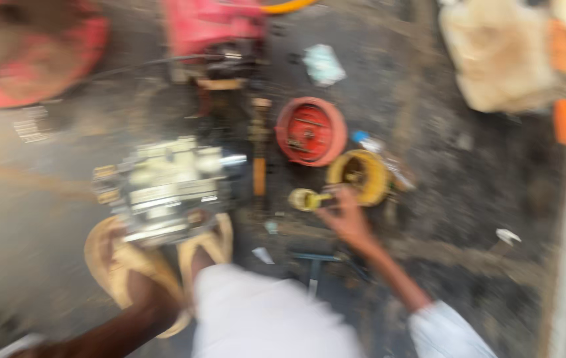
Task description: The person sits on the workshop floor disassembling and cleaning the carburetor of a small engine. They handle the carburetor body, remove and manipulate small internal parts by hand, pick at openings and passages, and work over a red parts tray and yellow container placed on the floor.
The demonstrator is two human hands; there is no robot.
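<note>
Fingers (336, 199) of right hand (348, 219) grasp a small yellow cup (304, 199) above oily ground (468, 199).

A crumpled pale blue-green wrapper (323, 63) lies on the dark ground at the upper middle of the frame. At the upper right sits a bulky, cream-coloured sack (498, 53), blurred. No signs or screens show.

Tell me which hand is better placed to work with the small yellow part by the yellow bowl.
Right, probably. The right hand is already at the small yellow part, beside the yellow bowl. The left forearm lies low by the sandals; its hand isn't visible. The frame is blurred.
</note>
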